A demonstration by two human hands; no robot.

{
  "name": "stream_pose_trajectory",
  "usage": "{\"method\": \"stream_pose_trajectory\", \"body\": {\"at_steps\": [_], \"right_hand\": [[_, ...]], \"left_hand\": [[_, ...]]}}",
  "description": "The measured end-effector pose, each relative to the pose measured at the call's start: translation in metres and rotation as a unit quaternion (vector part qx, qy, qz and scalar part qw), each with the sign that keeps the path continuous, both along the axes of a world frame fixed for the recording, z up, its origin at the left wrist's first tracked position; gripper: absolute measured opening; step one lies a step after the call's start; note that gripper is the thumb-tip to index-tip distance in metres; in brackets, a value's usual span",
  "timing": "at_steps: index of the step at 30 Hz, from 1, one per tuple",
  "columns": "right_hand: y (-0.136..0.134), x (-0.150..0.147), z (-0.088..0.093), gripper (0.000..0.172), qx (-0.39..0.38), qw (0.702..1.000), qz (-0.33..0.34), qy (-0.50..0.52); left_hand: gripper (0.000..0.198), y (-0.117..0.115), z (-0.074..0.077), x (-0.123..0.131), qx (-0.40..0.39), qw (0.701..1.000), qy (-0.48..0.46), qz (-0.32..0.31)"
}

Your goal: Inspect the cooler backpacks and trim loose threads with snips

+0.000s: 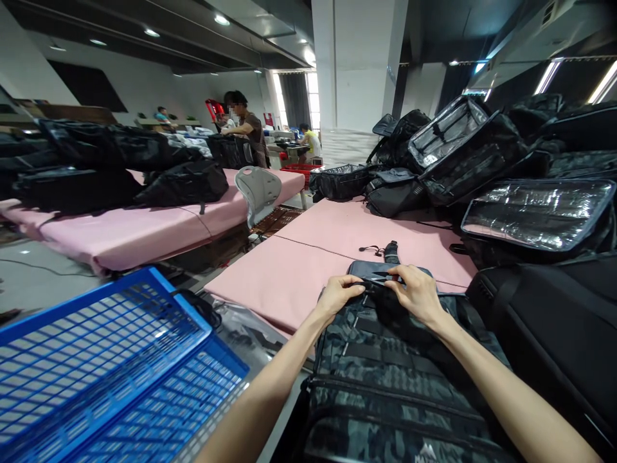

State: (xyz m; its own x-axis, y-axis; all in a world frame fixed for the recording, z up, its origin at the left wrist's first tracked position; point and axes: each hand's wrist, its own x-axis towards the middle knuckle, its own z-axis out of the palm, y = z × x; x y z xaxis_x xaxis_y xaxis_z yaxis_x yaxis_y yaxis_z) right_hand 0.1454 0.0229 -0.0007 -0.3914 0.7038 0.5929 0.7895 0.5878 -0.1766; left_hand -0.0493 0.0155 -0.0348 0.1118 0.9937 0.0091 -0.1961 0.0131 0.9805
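A dark camouflage backpack (385, 373) lies flat in front of me on the pink table (289, 270), its top end pointing away. My left hand (337, 296) pinches the bag's top edge with closed fingers. My right hand (417, 292) grips the same edge from the right, fingers closed on a black strap or handle (380, 278). The two hands almost touch. A short black strap (391, 252) sticks out beyond the bag's top.
A blue plastic crate (106, 366) stands at my lower left. Black bags with silver linings (535, 215) pile up at the right and far end of the table. A second pink table (144, 225) at left carries more black bags. People work in the background.
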Motion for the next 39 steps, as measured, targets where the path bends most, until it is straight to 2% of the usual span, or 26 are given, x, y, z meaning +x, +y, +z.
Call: {"method": "stream_pose_trajectory", "body": {"at_steps": [7, 15, 20, 24, 26, 28, 30, 32, 33, 34, 37, 39], "right_hand": [[-0.002, -0.003, 0.001, 0.014, -0.009, 0.999, -0.004, -0.042], [-0.002, -0.003, 0.003, 0.014, -0.035, 0.997, -0.018, -0.066], [0.001, 0.001, 0.0, 0.015, -0.015, 0.998, 0.014, -0.056], [0.0, 0.001, 0.0, 0.017, -0.013, 0.998, 0.046, -0.03], [0.001, -0.001, 0.0, 0.018, -0.048, 0.997, 0.051, 0.018], [0.003, -0.005, 0.0, 0.02, -0.133, 0.983, 0.073, 0.107], [0.005, -0.009, 0.0, 0.025, -0.234, 0.943, 0.106, 0.213], [0.007, -0.01, 0.0, 0.028, -0.286, 0.908, 0.12, 0.282], [0.007, -0.009, 0.001, 0.027, -0.283, 0.909, 0.111, 0.287], [0.007, -0.007, 0.002, 0.025, -0.264, 0.922, 0.091, 0.267], [0.001, -0.001, 0.006, 0.018, -0.166, 0.979, 0.023, 0.119], [-0.003, 0.001, 0.008, 0.018, -0.116, 0.993, -0.004, 0.036]], "left_hand": [[0.018, 0.001, -0.002, 0.002, 0.07, 0.995, 0.072, 0.023], [0.014, 0.0, 0.001, 0.001, 0.111, 0.984, 0.135, 0.04], [0.015, 0.002, 0.003, -0.002, 0.109, 0.983, 0.145, 0.013], [0.016, 0.004, 0.005, -0.003, 0.084, 0.989, 0.116, -0.026], [0.018, 0.003, 0.005, -0.003, 0.057, 0.995, 0.08, -0.035], [0.019, 0.002, 0.006, -0.003, 0.041, 0.997, 0.046, -0.038], [0.019, 0.0, 0.007, -0.002, 0.045, 0.998, 0.037, -0.039], [0.019, -0.001, 0.007, -0.002, 0.046, 0.998, 0.035, -0.035], [0.019, -0.002, 0.007, -0.002, 0.042, 0.998, 0.033, -0.032], [0.019, -0.002, 0.006, -0.002, 0.036, 0.998, 0.03, -0.029], [0.019, -0.001, 0.005, -0.002, 0.037, 0.999, 0.03, -0.025], [0.019, -0.001, 0.005, -0.002, 0.045, 0.998, 0.037, -0.022]]}}
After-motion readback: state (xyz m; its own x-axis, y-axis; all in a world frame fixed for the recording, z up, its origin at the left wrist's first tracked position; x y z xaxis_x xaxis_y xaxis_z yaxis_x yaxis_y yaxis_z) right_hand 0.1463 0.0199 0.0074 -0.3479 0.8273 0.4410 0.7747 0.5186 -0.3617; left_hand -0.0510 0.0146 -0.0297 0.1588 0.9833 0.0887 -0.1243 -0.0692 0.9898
